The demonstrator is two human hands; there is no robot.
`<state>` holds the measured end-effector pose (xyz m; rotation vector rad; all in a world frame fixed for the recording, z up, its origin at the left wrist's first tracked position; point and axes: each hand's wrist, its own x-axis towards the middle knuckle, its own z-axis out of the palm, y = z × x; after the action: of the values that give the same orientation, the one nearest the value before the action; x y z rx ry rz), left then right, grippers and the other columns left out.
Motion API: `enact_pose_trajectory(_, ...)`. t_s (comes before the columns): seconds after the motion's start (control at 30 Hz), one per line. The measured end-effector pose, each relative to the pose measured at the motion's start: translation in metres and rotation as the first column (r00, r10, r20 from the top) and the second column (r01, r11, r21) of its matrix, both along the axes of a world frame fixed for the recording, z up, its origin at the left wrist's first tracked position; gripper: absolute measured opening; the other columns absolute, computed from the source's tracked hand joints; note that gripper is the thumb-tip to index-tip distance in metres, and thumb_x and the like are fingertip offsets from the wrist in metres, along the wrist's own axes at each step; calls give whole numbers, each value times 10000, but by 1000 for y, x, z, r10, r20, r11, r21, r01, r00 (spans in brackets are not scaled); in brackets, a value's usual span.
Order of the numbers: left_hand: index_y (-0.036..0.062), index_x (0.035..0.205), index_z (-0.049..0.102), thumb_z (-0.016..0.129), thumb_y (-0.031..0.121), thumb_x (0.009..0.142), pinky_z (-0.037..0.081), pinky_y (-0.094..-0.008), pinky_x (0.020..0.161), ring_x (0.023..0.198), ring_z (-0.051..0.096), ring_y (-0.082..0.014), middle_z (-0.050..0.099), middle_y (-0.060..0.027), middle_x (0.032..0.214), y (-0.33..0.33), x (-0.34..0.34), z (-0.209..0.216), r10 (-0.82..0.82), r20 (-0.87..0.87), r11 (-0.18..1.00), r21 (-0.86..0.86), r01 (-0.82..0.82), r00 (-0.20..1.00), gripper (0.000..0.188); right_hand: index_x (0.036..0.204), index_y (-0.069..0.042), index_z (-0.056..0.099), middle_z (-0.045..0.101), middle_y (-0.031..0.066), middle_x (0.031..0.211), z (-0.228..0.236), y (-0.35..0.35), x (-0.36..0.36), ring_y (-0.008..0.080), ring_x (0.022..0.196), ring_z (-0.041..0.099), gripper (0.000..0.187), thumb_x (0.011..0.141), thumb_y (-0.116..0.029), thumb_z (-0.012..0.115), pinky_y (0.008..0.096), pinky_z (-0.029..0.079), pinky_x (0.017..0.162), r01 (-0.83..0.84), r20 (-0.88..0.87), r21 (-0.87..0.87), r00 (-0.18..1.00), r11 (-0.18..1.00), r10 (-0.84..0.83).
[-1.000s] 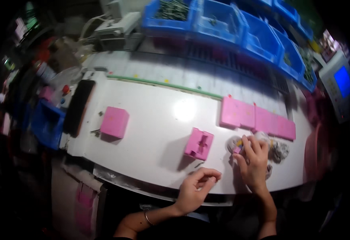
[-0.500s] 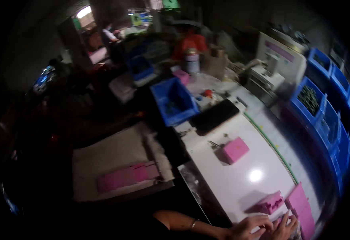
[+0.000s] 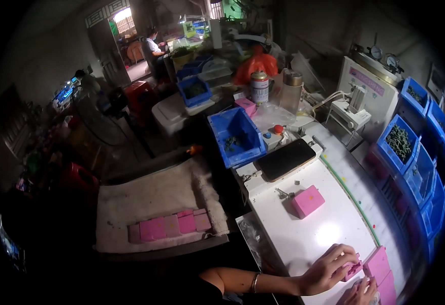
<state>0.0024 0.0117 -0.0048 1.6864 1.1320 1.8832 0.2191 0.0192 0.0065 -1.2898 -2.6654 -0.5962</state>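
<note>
Pink slotted block (image 3: pixel 353 271): located on the desk (image 3: pixel 296 239), at the near end, between the hands. Left hand (image 3: pixel 329 269): fingers bent over the block; from where I stand, I cannot tell whether they pinch it. Right hand (image 3: pixel 360 293): fingers curled just beside the block, partly cut off at the lower edge; its grip cannot be told either. The left hand obstructs sight of the block's near side.

Containers: a blue bin (image 3: pixel 235 122) beyond the desk's far end holds a few small green pieces. On the right, a tilted bin (image 3: pixel 386 154) is heaped with similar pieces.

Surroundings: flat pink blocks (image 3: pixel 378 262) line the right side. Farther along sit a plain pink block (image 3: pixel 308 202) and a dark phone (image 3: pixel 287 159).
</note>
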Motion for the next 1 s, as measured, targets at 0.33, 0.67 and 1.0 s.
enact_pose_trajectory(0.33, 11, 1205, 471, 575, 111, 900, 502, -351, 799, 963, 595, -275, 519, -145, 1113, 9, 12, -1, -204, 1, 892, -412, 186, 979, 338, 1263, -109, 556, 546, 224, 1179, -30, -4, 15, 399, 1044, 536, 410, 882, -257, 595, 496, 428, 894, 256, -297, -273, 894, 927, -334)
enact_pose_trajectory(0.67, -31, 1263, 453, 489, 139, 960, 487, -271, 840, 974, 581, -158, 598, -134, 1094, 23, -1, -22, -395, 245, 754, -464, 465, 885, 350, 1175, 12, 558, 570, 204, 1169, 2, -15, -40, 376, 1056, 543, 473, 738, -81, 713, 417, 449, 915, -74, -527, -492, 818, 867, -229)
enact_pose_trajectory(1.0, -6, 1308, 386, 584, 37, 827, 399, -350, 962, 1190, 419, -236, 380, -172, 1305, 13, 7, -26, -390, 21, 868, -326, 375, 921, 522, 944, 54, 636, 653, 120, 759, 12, 34, -41, 146, 679, 609, 220, 882, -156, 615, 281, 483, 630, -249, -747, -639, 426, 727, -510)
